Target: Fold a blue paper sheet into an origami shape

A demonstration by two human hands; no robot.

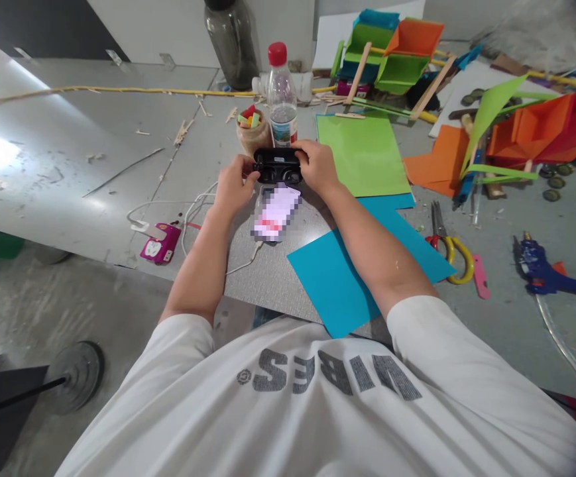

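A black earbud case (278, 160) lies with its lid up between my two hands, just beyond a phone (278, 212) with a lit screen and a white cable plugged in. My left hand (238, 184) is closed at the case's left end, its thumb and fingers pinching a small black piece that looks like an earbud. My right hand (316, 165) grips the right end of the case, fingertips on its upper edge. Behind the case stand a red-capped bottle (282, 106) and a jar (254, 136) holding coloured scraps.
Green paper (362, 156) and blue paper (337, 281) lie right of the phone. Further right are scissors (449, 252), a blue glue gun (546, 268) and folded paper models (531, 136). A purple adapter (161, 243) with white cables sits left; a dark bottle (232, 43) stands behind.
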